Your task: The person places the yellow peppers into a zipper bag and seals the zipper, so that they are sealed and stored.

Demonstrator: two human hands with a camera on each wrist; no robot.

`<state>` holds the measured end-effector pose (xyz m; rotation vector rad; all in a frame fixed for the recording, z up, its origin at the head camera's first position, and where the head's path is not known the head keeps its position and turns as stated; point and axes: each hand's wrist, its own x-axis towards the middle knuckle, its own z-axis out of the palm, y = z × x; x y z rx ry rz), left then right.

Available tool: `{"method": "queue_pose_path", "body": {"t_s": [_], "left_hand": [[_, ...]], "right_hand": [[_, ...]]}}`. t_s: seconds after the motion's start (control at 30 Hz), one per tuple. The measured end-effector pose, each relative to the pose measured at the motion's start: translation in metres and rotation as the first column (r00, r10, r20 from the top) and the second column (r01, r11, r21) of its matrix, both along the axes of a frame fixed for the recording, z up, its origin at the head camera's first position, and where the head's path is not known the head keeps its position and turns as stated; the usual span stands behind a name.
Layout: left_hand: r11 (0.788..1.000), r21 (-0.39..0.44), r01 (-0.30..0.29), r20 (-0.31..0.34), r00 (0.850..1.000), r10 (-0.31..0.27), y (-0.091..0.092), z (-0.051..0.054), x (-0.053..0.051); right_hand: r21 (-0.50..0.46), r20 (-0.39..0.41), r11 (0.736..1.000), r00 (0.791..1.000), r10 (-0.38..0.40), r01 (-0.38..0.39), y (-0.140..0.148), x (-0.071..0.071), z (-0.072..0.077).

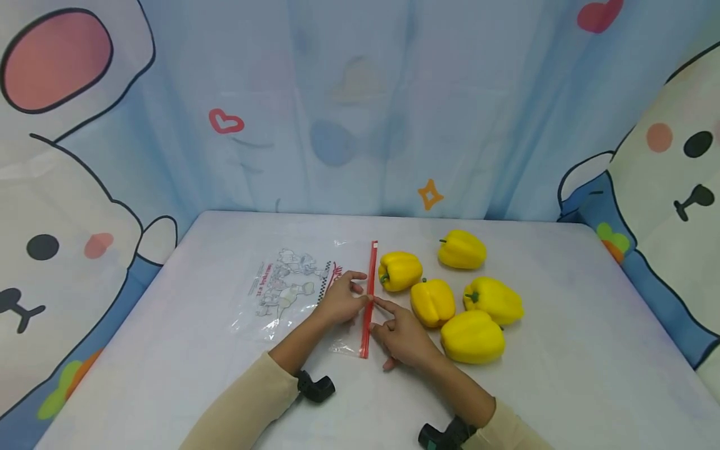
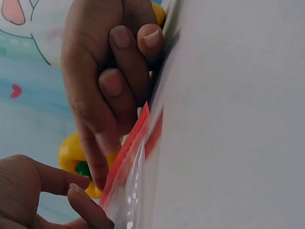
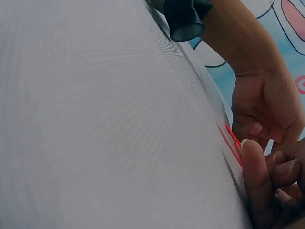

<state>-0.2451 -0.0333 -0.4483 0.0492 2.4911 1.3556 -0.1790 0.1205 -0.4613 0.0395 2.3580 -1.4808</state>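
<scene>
A clear printed zip bag (image 1: 292, 287) lies flat with its red zip strip (image 1: 372, 269) on the right side. My left hand (image 1: 340, 303) reaches over the bag and pinches the strip near its middle. Just to the right, my right hand (image 1: 406, 337) has its index fingertip against the strip and its thumb lower along it, pinching that edge. In the left wrist view the strip (image 2: 126, 152) slants between both hands' fingertips. The right wrist view shows the right thumb (image 3: 255, 167) at the strip's end; part of the grip is hidden.
Several yellow bell peppers sit right of the bag; the nearest pepper (image 1: 399, 270) stands close to the strip, another pepper (image 1: 472, 337) beside the right forearm. A white cloth covers the table (image 1: 579, 375). Behind hangs a blue cartoon curtain (image 1: 360, 125).
</scene>
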Motion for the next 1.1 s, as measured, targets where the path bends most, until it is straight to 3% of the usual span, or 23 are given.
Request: {"method": "queue_pose_path", "body": {"t_s": [0.33, 0.63, 1.1], "left_hand": [[0.998, -0.007, 0.068, -0.021, 0.997, -0.069, -0.0014, 0.0035, 0.0065], [0.994, 0.01, 0.105, -0.046, 0.993, -0.105, -0.0033, 0.0006, 0.0055], [0.986, -0.124, 0.114, -0.103, 0.987, -0.127, -0.0047, 0.0005, 0.0045]], "right_hand": [[0.011, 0.013, 1.0, 1.0, 0.025, -0.025, 0.0007, -0.0009, -0.0005], [0.237, -0.078, 0.97, 0.994, 0.075, -0.054, -0.0037, 0.0025, 0.0056], [0.307, -0.083, 0.95, 0.993, 0.081, -0.052, -0.0045, 0.0035, 0.0052]]}}
